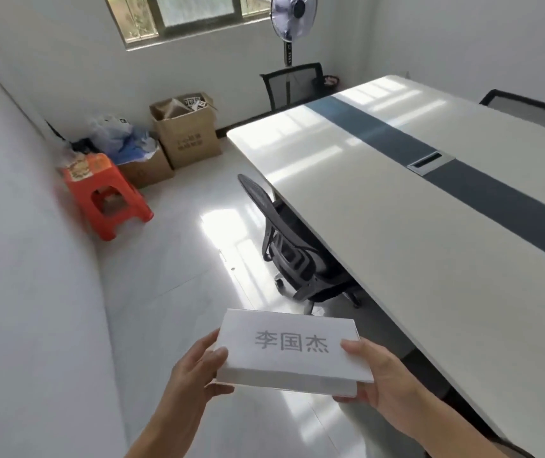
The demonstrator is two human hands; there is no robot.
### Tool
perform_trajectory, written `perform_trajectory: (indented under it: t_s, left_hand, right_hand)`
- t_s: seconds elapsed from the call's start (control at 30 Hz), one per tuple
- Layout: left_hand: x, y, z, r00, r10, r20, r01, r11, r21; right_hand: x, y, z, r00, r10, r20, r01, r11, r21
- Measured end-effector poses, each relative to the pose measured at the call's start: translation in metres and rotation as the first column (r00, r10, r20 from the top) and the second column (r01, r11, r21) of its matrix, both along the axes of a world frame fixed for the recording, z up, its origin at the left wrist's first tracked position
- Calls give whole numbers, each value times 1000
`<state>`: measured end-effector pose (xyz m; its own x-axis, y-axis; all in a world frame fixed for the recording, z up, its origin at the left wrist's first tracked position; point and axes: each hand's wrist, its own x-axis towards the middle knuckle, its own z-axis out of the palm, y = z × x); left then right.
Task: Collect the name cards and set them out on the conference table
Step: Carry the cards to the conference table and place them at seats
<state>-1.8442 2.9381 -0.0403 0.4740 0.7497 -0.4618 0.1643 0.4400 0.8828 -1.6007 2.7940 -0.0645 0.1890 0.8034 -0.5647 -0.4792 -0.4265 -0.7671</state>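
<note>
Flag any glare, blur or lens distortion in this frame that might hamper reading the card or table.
Head view: window light leaves bright glare patches on the conference table and floor; the wide lens bows the left wall; the name card, gripped by the left hand and right hand, is slightly soft, yet its characters are readable.

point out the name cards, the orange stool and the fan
name cards (289, 345): head view, top card's printed face
stool (92, 167): head view, seat top
fan (284, 21): head view, front grille
</note>
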Motion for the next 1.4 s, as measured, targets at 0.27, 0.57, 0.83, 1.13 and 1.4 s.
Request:
perform_trajectory:
  t_s: [0.27,0.57,0.83,1.13,1.4]
  left_hand:
    - [21,106,-16,999,-47,7,47,999,-4]
    - [126,284,-11,987,-163,-5,163,986,23]
    - [228,399,6,959,-276,69,276,961,7]
    - [364,517,-15,779,-625,55,626,780,1]
    - [497,587,-31,509,-855,98,857,514,30]
  right_hand:
    - [28,99,0,997,65,-29,-63,997,44]
    - [127,255,-5,1000,0,-12,1,996,85]
    - [222,347,20,982,43,182,-54,997,56]
    - [314,413,33,900,200,387,-119,967,-224]
    - [354,470,27,930,-2,366,121,945,-304]
